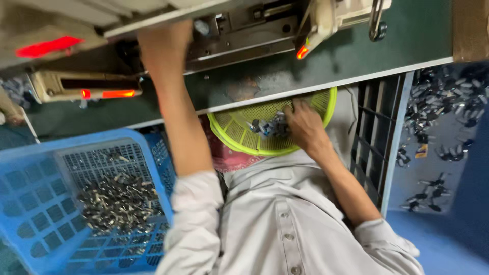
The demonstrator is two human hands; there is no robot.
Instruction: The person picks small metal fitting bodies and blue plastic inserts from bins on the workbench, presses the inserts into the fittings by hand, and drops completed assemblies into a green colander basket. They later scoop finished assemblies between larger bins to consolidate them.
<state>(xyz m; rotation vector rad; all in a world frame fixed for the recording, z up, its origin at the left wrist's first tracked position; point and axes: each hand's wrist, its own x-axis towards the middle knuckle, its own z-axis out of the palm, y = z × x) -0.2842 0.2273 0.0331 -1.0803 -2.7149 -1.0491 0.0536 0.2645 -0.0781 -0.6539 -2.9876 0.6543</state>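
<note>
Under the machine (239,30), left hand (165,43) half hidden.

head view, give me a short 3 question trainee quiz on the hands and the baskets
1. True or false: the right hand reaches into the yellow-green basket of small dark parts.
2. Where is the left hand? A) in the blue crate B) up at the machine on the green table C) on the floor
3. Fill in: the blue crate holds a heap of small ____ parts.

Key: 1 true; 2 B; 3 metal
</note>
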